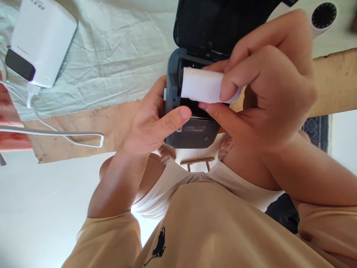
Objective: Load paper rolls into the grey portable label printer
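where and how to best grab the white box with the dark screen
Probably by its two long sides, around mid-length, from above: the white box lies on the cloth with its sides exposed, while a plug occupies its near end.

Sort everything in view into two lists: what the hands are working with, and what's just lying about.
In use:
- Dark device, lid up, held in the left hand
- White roll, pinched by the right hand over the opening

Apparently just lying about:
- White box with a dark panel
- White cable
- Round dark-faced object
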Available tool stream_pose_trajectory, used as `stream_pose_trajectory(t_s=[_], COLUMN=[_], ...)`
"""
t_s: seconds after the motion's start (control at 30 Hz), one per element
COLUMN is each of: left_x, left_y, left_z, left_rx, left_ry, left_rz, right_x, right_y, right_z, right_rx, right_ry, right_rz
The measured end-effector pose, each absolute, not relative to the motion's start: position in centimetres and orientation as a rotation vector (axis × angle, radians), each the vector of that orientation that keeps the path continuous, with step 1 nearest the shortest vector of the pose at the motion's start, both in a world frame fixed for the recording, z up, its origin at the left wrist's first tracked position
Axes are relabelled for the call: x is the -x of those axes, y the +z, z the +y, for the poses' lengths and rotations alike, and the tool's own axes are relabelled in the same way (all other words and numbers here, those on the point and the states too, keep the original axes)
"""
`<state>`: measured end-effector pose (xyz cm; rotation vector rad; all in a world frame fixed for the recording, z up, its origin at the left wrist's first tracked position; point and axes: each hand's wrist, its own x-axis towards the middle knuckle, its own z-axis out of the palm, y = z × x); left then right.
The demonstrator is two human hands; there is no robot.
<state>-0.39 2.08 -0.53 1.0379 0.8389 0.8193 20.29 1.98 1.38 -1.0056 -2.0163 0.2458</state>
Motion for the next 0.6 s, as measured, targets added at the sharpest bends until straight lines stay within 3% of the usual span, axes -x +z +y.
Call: stream_pose_trajectory(t_s=[0.2,0.47,0.6], left_x=[0.19,0.22,0.14], left_y=[-0.63,-0.05,0.07], left_z=[2.15,2.07,2.19], left_rx=[-1.034,-1.022,-1.009], left_ry=[0.86,0.83,0.82], left_rz=[0.838,0.887,0.85], right_x=[-19.82,-19.95,-19.66], right_y=[0.95,1.71,1.08], right_z=[1.85,1.59,1.4], right_rx=[1.057,1.117,1.206], right_ry=[0.146,0.269,0.099], right_rz=[-1.941,-2.025,-1.985])
